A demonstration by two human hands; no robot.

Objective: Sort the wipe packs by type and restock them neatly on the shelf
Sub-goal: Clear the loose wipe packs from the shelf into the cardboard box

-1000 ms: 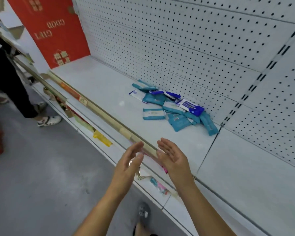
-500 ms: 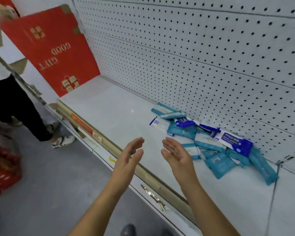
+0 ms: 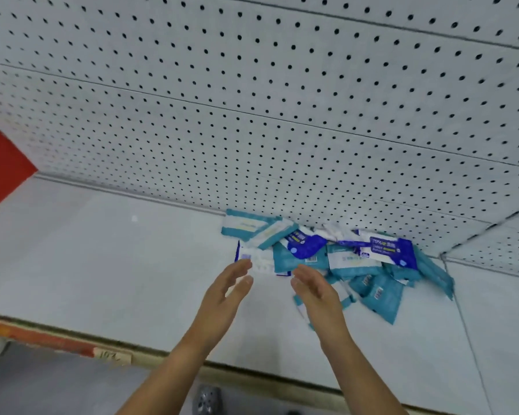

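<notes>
Closing in on the heap: half a second ago both hands were held short of the shelf's front edge. Now the left hand and right hand are seen over the shelf, fingertips at the near side of the wipe packs. Nothing has been picked up. Both hands are empty, with fingers straight and relaxed and palms turned toward each other. The view has also been pulled closer, so the red sign is cut to a corner at the left. Judged from this, the reach is nearly done and sorting has not been started. The packs are all in one mixed heap.

The heap is lodged against the pegboard back panel, right of centre. Teal packs and dark blue packs are jumbled and overlapped, some tilted. A white pack lies at the heap's near left, just beyond the left fingertips; contact cannot be told. The right hand is seen in front of a teal pack, and it cannot be told whether it touches. A price strip runs along the shelf's front edge.
</notes>
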